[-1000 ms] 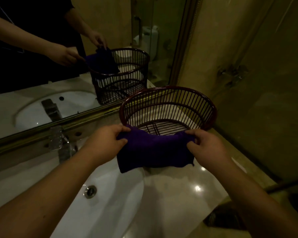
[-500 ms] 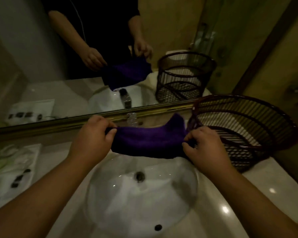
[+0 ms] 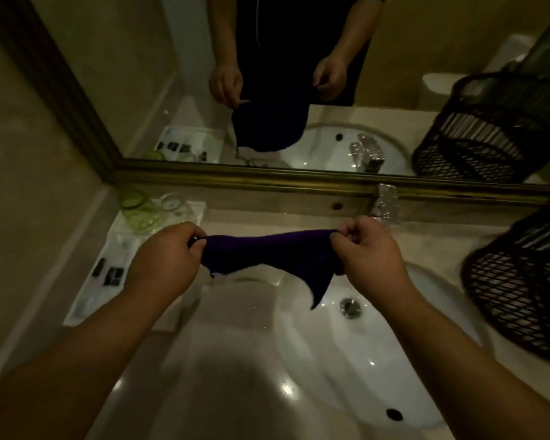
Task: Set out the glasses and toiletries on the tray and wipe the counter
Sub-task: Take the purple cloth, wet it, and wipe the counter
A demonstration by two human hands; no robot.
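A dark purple cloth [image 3: 267,254] hangs stretched above the basin, one corner drooping toward the drain. My left hand [image 3: 164,260] pinches its left end and my right hand [image 3: 367,250] pinches its right end. At the far left of the counter lies a white tray [image 3: 86,300] with small dark toiletry packets [image 3: 110,274] on it. A green glass [image 3: 138,209] and a clear glass [image 3: 172,203] stand at the tray's back end near the mirror.
A white sink basin [image 3: 378,354] with a drain [image 3: 350,306] fills the middle of the pale stone counter [image 3: 235,392]. A crystal faucet handle [image 3: 386,201] sits under the gold mirror frame [image 3: 267,179]. A dark wire basket [image 3: 521,281] stands at the right.
The view has swung left from the basket to the sink and tray. Both hands carried the cloth from the basket's rim to above the basin, and it now hangs unfolded between them.
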